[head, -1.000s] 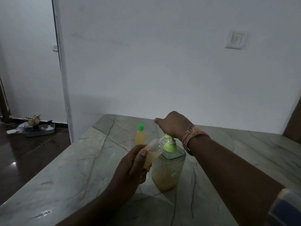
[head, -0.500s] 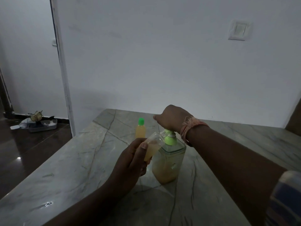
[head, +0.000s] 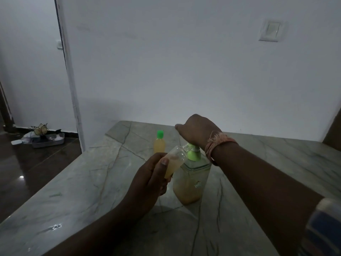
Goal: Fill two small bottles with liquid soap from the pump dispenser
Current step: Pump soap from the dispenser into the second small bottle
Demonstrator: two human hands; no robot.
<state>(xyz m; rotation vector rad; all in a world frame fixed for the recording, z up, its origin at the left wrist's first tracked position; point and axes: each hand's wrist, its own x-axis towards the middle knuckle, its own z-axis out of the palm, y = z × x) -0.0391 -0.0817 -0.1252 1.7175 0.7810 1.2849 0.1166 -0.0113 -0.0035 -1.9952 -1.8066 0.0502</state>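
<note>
Soap bottle held tilted at the pump spout

Soap dispenser (head: 191, 180), a clear square-shouldered container about half full of amber liquid, stands upright on the marble table (head: 88, 182), slightly right of centre. Its green pump head (head: 193, 154) sits under the right hand (head: 198, 131), which rests on top of it, palm down with the fingers bent over the far side; how the fingers lie beneath cannot be told. A frayed pink thread band (head: 218, 143) circles that wrist.

The left hand (head: 149, 180) grips a small clear bottle (head: 174, 162), thumb laid along its near side and fingers wrapped behind. This bottle is uncapped, tilted with its mouth up and to the right, right at the pump's spout, and holds amber liquid in its lower part.

A second small bottle (head: 159, 145), filled with amber liquid and closed with a green cap, stands upright on the table just behind the held one, apart from both hands.

Beyond the table is a white wall with a switch plate (head: 270, 30). On the dark floor at left lies a tray (head: 48, 141) of oddments.
</note>
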